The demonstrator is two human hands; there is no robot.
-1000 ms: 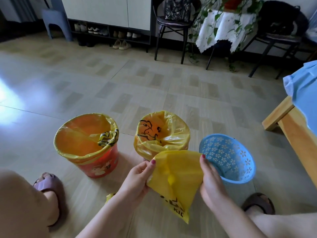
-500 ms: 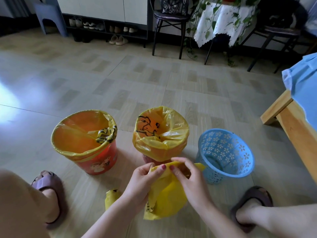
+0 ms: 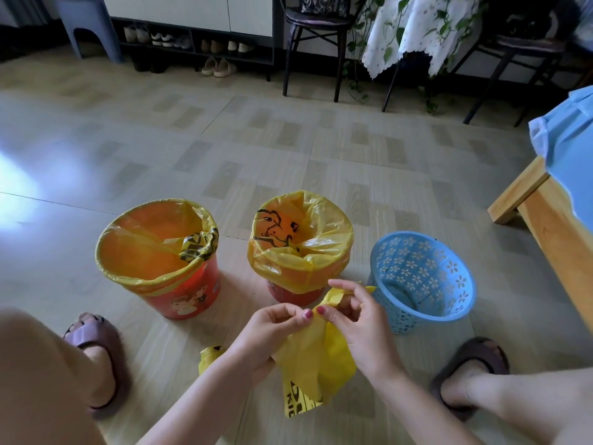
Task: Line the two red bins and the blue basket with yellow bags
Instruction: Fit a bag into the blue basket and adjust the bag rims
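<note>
Both red plastic bins already wear yellow liners, so the left hand and right hand pinch the thin yellow plastic bag's top edge, apparently to part its mouth, just beside the unlined blue perforated basket.

- Tiled floor with wood-grain pattern, bright glare at left.
- Far: shoe rack under white cabinets, dark chairs, lace-covered table with trailing plants.
- Right: wooden bed frame, blue sheet.
</note>
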